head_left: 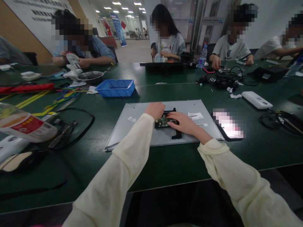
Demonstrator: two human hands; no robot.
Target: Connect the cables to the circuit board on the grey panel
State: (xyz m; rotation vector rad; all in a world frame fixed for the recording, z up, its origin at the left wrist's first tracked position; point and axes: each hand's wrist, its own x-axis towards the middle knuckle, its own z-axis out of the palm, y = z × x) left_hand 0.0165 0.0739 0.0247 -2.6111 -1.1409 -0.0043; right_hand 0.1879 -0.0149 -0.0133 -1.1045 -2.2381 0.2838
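A flat silver-grey panel (137, 126) lies on the table in front of me. On its middle sits a green circuit board (161, 122) in a black frame, with a black bracket (177, 135) by its right side. My left hand (155, 110) is closed at the board's far left edge, knuckles up; its fingertips are hidden. From the right, my right hand (184, 123) grips the board's right part, thumb on the near side and fingers across the top. White labels (195, 116) stick to the panel beside this hand.
Right of the panel lie a phone (228, 124) with a lit screen and a white device (257, 100). Behind stands a blue tray (115, 87). At left are a plastic cup (26, 123), cables and a metal bowl (90, 76). Several people sit across the table.
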